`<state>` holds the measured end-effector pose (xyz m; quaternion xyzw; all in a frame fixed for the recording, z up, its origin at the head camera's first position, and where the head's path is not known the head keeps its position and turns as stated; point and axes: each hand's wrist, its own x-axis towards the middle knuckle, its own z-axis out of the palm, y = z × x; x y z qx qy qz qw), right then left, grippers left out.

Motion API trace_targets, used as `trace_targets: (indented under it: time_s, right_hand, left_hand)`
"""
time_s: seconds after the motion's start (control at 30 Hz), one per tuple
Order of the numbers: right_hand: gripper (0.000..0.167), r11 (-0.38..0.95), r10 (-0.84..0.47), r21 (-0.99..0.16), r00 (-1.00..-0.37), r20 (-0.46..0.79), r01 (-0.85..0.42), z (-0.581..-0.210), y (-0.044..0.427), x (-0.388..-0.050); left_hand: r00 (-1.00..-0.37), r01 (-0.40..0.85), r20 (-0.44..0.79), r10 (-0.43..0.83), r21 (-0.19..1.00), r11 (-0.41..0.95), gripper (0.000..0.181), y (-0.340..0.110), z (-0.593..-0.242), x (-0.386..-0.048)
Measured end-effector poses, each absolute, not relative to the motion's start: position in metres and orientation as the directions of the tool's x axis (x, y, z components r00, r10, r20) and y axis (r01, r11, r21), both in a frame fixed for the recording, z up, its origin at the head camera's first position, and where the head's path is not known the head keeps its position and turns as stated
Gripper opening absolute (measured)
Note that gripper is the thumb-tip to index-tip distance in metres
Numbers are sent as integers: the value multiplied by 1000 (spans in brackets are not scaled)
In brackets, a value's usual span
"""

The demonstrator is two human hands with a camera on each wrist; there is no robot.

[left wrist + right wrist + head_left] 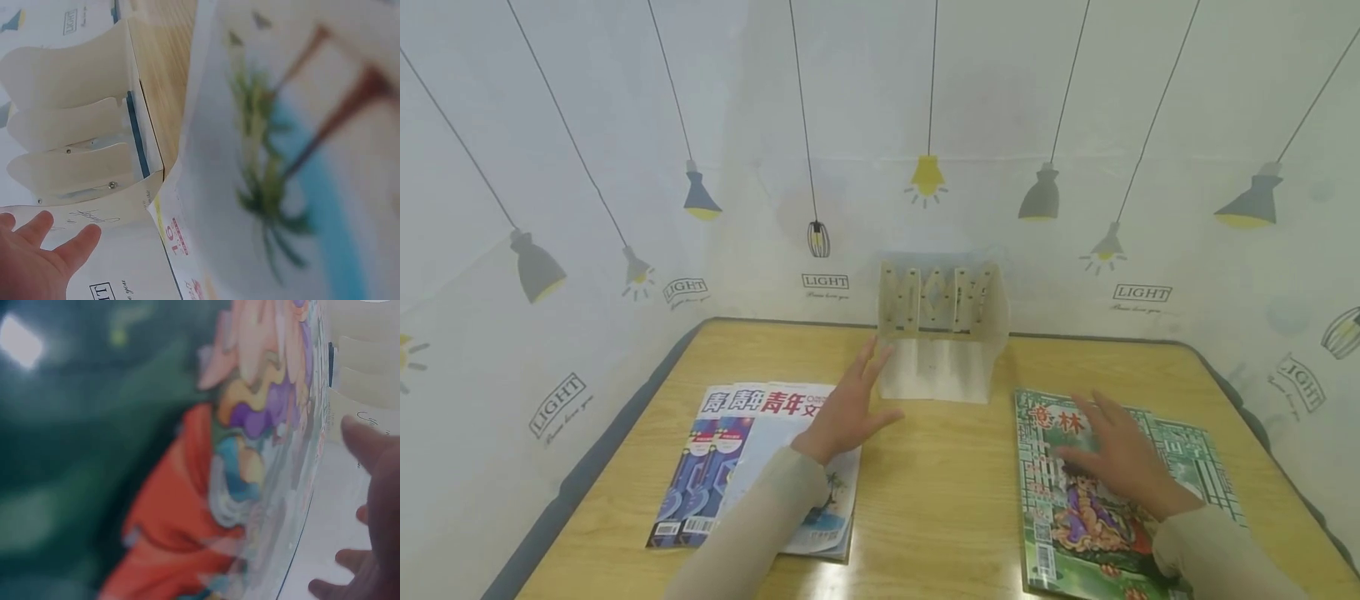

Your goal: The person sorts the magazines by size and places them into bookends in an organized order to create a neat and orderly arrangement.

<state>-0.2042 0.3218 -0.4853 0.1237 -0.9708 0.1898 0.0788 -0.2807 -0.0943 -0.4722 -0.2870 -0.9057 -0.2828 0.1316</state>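
My left hand (847, 417) is spread beside and partly over the top right corner of a pale blue magazine (767, 467) with a red title. Its fingers are extended and hold nothing. My right hand (1120, 458) hovers over or rests on a green illustrated magazine (1075, 525), fingers relaxed; contact is hard to tell. In the right wrist view that cover fills most of the picture, with the fingers (353, 559) apart at the right. Between the hands, farther back, stands a cream folding rack (936, 367) with riveted slats.
Two purple-blue magazines (692, 492) fan out under the pale one at the left. Another green magazine (1195, 458) shows under the right-hand one. Bare wooden table (940, 500) lies between the piles. A white curtain (880, 100) printed with lamps surrounds the table.
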Motion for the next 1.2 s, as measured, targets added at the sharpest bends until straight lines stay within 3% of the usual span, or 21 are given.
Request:
trace_targets:
  time_s: [0.2, 0.57, 1.2]
  right_hand:
    - [98, 915, -136, -362, -981, 136, -177, -497, 333, -205]
    - [102, 951, -23, -305, -998, 67, -42, -498, 339, -202]
    - [113, 955, 22, -295, -998, -59, 38, -489, 356, -202]
  left_hand:
    - [-826, 563, 364, 430, 527, 637, 105, -92, -477, -283]
    - [-848, 530, 357, 391, 575, 624, 103, -91, -475, -287]
    - [-854, 520, 371, 365, 634, 572, 101, -92, -467, -297]
